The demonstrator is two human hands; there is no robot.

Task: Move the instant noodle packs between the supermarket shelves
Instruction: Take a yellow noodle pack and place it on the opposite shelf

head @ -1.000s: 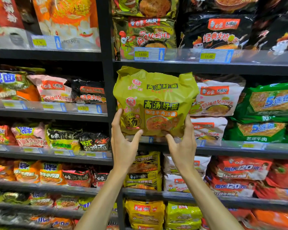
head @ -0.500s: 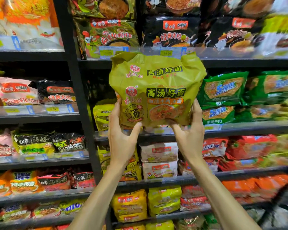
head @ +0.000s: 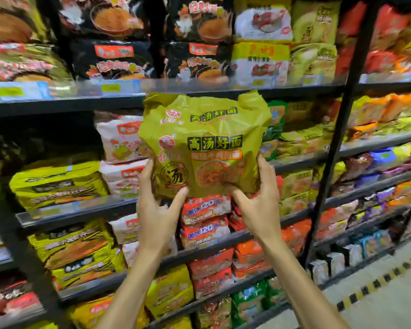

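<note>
I hold a large olive-yellow instant noodle multipack (head: 204, 143) upright in front of the shelves, just below the second shelf edge. My left hand (head: 157, 210) grips its lower left corner, thumb on the front. At the lower right corner my right hand (head: 259, 205) grips it the same way. Both forearms reach up from the bottom of the view. The pack hides part of the shelf row behind it.
Black metal shelves (head: 81, 210) full of noodle packs fill the view: yellow packs (head: 57, 181) at left, white-pink packs (head: 121, 138) behind, red packs (head: 204, 219) below. A black upright post (head: 337, 138) stands at right. Grey floor with a yellow-black strip (head: 377, 281) shows at lower right.
The view has swung to the right along the shelves, with the pack carried along in both hands. The grip on the pack is the same.
</note>
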